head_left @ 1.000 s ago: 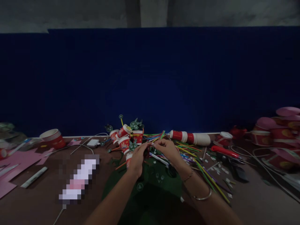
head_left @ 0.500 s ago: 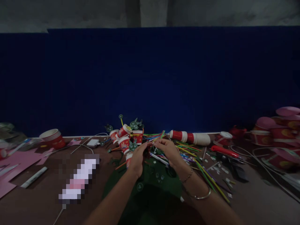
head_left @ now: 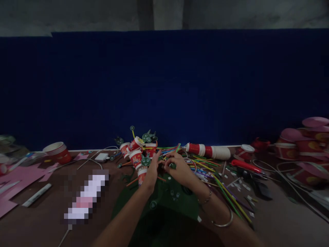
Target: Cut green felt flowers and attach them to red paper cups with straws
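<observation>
The person's left hand [head_left: 151, 171] and right hand [head_left: 181, 169] face each other with fingertips close together above a dark green sheet [head_left: 167, 209] on the brown desk [head_left: 290, 219]. The left hand is held with its fingers fairly straight, the right hand with its thumb and forefinger bent toward each other; whether either grasps some small piece in the dim gap between them, I cannot tell. Just beside the left hand, a cluster of red paper cups [head_left: 135, 157] leans together, a green rabbit-face cutout [head_left: 145, 160] in front of them. Near the right hand, loose coloured straws [head_left: 226, 192] fan out across the desk, with white paper scraps [head_left: 239, 186] scattered around them. Behind that hand, a stack of red and white cups [head_left: 209, 151] lies on its side, and a red-handled tool [head_left: 246, 166] rests farther right. Well apart on the left are a pixelated object [head_left: 86, 197], a whitish tube [head_left: 37, 195] and pink paper [head_left: 20, 176]
</observation>
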`<state>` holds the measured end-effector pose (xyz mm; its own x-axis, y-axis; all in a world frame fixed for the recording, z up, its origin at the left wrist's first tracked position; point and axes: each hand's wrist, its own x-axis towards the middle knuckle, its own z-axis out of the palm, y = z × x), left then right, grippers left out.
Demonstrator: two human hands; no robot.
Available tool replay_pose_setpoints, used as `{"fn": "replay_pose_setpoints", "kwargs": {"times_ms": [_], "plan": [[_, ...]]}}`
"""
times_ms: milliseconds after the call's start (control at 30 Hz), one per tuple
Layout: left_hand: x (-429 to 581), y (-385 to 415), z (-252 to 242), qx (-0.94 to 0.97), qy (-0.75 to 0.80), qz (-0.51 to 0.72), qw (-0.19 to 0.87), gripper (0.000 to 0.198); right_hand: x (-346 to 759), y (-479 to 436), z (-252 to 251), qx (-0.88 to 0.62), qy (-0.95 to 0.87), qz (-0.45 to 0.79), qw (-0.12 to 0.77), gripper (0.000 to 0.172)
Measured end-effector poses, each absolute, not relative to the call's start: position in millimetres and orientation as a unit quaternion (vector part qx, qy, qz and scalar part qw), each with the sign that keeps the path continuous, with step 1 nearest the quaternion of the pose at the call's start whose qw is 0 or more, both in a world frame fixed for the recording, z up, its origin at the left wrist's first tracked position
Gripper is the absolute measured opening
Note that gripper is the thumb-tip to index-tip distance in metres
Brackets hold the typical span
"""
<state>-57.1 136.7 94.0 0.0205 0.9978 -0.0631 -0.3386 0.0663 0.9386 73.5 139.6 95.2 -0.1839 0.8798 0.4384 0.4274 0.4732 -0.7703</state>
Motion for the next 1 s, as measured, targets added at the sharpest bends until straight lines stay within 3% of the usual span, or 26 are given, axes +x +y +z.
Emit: {"fn": "replay_pose_setpoints", "kwargs": {"times_ms": [100, 467, 1000], "plan": [[-56.4, 136.4, 94.9, 0.413, 0.421, 0.524, 0.615, 0.069, 74.0, 140.3, 96.4, -0.446, -0.731, 0.236, 0.459, 0.008], [-57.2, 128.9, 102.8, 0.402, 0.309, 0.483, 0.714, 0.056, 85.1, 155.9, 88.5, -0.465, -0.622, 0.329, 0.537, 0.016], [-55.5, 126.9, 106.2, 0.400, 0.325, 0.478, 0.712, 0.060, 84.9, 154.2, 91.0, -0.459, -0.605, 0.369, 0.536, 0.019]]}}
